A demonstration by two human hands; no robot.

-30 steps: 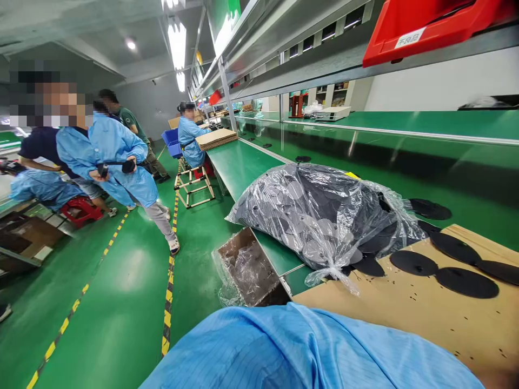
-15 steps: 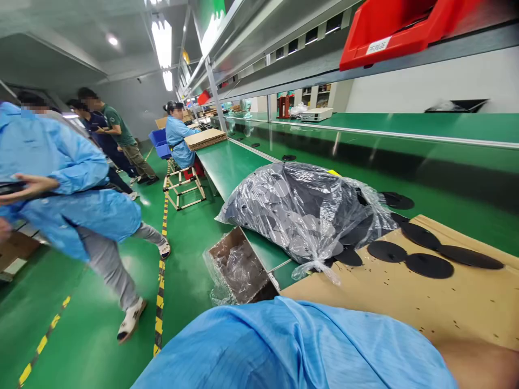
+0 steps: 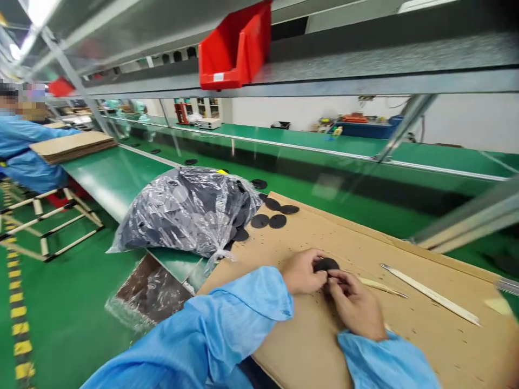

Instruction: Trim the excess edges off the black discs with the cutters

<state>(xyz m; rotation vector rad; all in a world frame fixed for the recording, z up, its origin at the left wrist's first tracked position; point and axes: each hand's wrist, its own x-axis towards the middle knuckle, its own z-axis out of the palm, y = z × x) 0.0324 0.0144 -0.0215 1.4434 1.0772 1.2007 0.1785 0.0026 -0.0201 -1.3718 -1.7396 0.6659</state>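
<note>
The person's two hands are together over the tan cardboard sheet [image 3: 308, 340], both closed on one black disc [image 3: 326, 263]; the left hand [image 3: 305, 272] grips it from the left, fingers curled around its edge, while the right hand [image 3: 359, 307] pinches at its near edge, the fingertips of both nearly meeting; just right of the right hand lies a curved pale tool [image 3: 379, 284] with a metal tip, and beyond it a straight pale tool [image 3: 433, 296], both on the sheet; at the sheet's far left corner sit several loose black discs [image 3: 278, 221], beside a large clear plastic bag [image 3: 174, 210] filled with more discs and gathered at its near end; below the bag, a brown box [image 3: 135, 281] holds crumpled clear plastic; a red bin [image 3: 255, 48] hangs above.
</note>
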